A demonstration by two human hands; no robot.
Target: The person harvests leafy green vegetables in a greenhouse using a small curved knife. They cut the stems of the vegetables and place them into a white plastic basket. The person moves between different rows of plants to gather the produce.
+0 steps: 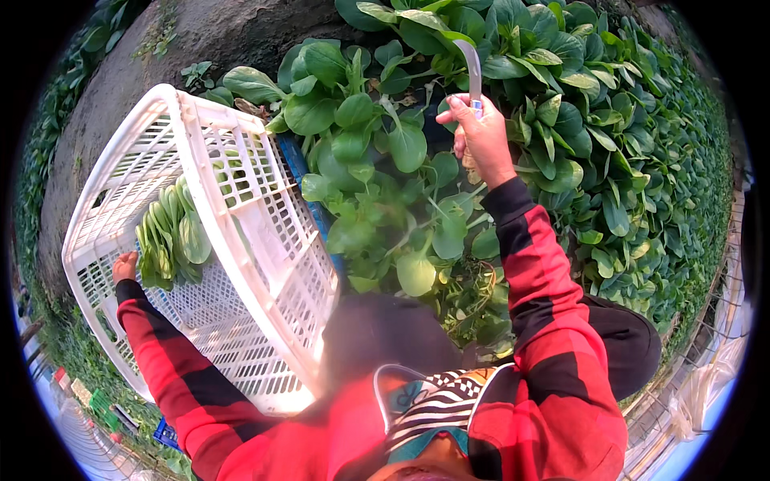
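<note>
My right hand point(478, 135) is closed around the handle of a curved knife point(470, 63), its blade pointing away over the leafy greens point(556, 114). On the left, a white plastic crate point(207, 162) lies tilted with its opening towards me. Inside it rests a bunch of cut leafy greens with pale stalks point(171, 231). My left hand point(125, 266) is at the near left edge of that bunch, inside the crate. Its fingers are partly hidden, so whether it grips the bunch does not show.
Between the crate and my right arm grow more leafy plants point(355, 144). A bare soil strip point(240, 36) runs beyond the crate. Blue plastic point(298, 162) shows along the crate's right side. A green crate point(103, 409) and a blue crate point(166, 434) stand at the lower left.
</note>
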